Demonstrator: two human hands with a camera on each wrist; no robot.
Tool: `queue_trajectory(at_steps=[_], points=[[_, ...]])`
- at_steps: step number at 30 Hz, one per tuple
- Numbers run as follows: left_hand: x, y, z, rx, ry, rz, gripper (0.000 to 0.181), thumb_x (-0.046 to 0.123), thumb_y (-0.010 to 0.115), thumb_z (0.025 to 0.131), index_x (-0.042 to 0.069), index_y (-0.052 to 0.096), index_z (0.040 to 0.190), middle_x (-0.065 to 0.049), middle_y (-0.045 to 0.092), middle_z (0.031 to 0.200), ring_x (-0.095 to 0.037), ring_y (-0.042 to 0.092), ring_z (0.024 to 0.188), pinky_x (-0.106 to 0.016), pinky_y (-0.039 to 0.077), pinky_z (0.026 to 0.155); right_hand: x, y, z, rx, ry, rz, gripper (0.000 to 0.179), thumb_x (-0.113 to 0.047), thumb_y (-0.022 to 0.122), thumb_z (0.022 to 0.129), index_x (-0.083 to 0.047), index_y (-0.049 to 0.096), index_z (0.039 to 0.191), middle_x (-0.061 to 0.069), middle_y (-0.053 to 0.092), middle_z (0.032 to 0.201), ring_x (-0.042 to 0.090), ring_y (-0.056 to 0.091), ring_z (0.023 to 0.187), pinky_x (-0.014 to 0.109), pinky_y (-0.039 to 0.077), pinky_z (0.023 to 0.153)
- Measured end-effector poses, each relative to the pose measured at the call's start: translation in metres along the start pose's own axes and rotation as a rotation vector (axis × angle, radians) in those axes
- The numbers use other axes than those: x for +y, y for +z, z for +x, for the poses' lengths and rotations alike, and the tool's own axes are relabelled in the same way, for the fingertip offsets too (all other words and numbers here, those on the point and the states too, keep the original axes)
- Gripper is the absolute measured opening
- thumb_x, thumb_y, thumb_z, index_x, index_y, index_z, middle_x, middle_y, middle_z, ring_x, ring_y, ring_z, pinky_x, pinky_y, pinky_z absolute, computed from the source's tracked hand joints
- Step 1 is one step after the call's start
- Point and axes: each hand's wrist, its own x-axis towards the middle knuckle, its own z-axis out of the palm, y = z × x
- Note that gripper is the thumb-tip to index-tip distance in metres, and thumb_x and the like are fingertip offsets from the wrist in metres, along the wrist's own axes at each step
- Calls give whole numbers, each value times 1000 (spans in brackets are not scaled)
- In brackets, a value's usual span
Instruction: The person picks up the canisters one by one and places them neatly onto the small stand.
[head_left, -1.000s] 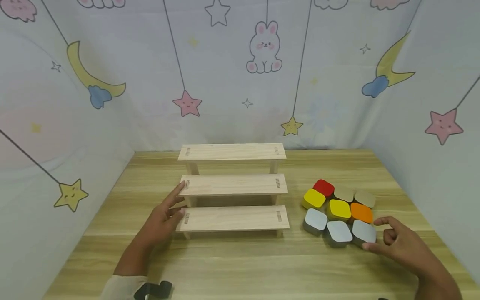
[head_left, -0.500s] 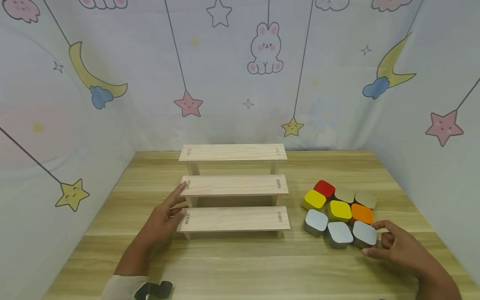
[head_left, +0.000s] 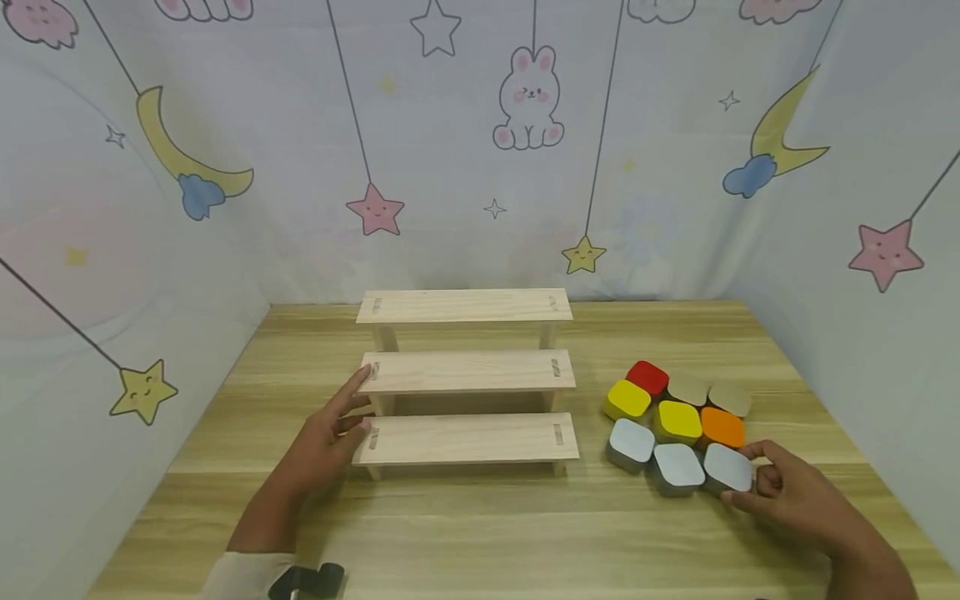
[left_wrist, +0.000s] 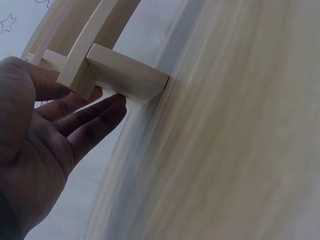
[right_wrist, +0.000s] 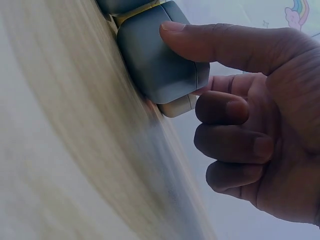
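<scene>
A three-tier stepped wooden shelf (head_left: 465, 437) stands on the table left of centre. My left hand (head_left: 324, 450) holds its left end, thumb on the lowest board and index finger at the middle board. In the left wrist view, the other fingers (left_wrist: 100, 120) lie against the side below the board end. On the right, my right hand (head_left: 787, 500) pinches a small rounded grey box (head_left: 727, 468) with a pale top between thumb and index finger. Its other fingers are curled, as the right wrist view shows. The grey box (right_wrist: 157, 60) remains in its cluster, apparently resting on the table.
Beside the held box are two more grey boxes (head_left: 678, 468), two yellow boxes (head_left: 678, 419) and an orange box (head_left: 722, 427). Behind them sit a red box (head_left: 648, 377) and two beige boxes (head_left: 687, 387). Printed fabric walls (head_left: 465, 150) border the table (head_left: 480, 533).
My right thumb and index finger have closed on the grey box, which they stood slightly apart from a second ago. The left hand and the shelf have stayed in place.
</scene>
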Motion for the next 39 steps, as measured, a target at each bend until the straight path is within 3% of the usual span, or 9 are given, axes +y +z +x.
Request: queue_trajectory(at_steps=[11, 20, 26, 31, 39], points=[[-2, -1, 0, -14, 24, 2, 81, 3, 62, 110, 20, 19, 177, -39, 50, 160, -61, 64, 133, -65, 63, 100, 1, -4, -4, -50, 5, 112, 49, -11, 83, 96, 1, 51, 131, -11, 45, 66, 2, 41, 56, 24, 34, 48], [-3, -1, -1, -27, 34, 4, 82, 1, 61, 110, 19, 17, 177, -39, 46, 163, -62, 62, 135, -66, 61, 102, 9, -10, -8, -7, -94, 209, 43, -2, 83, 94, -8, 53, 125, -10, 49, 69, 14, 44, 59, 26, 34, 49], [-3, -2, -2, -24, 23, 13, 83, 3, 61, 110, 21, 16, 178, -39, 48, 161, -61, 64, 133, -67, 61, 103, 0, -16, -9, 23, -90, 222, 45, -2, 81, 97, -14, 53, 131, -8, 62, 72, 13, 55, 64, 27, 40, 55], [-3, -2, -2, -17, 14, 15, 84, 2, 62, 110, 22, 17, 178, -39, 48, 161, -61, 64, 133, -68, 60, 103, -10, -19, -5, 37, -100, 204, 48, -4, 81, 97, -9, 52, 135, -6, 69, 77, 9, 62, 72, 23, 48, 62], [-4, -1, -1, -27, -32, 4, 86, 1, 61, 110, 26, 15, 178, -41, 48, 159, -63, 62, 134, -68, 60, 104, -28, -25, 8, 22, -244, 208, 45, 1, 78, 98, -5, 52, 134, -4, 71, 79, 11, 63, 70, 26, 49, 57]])
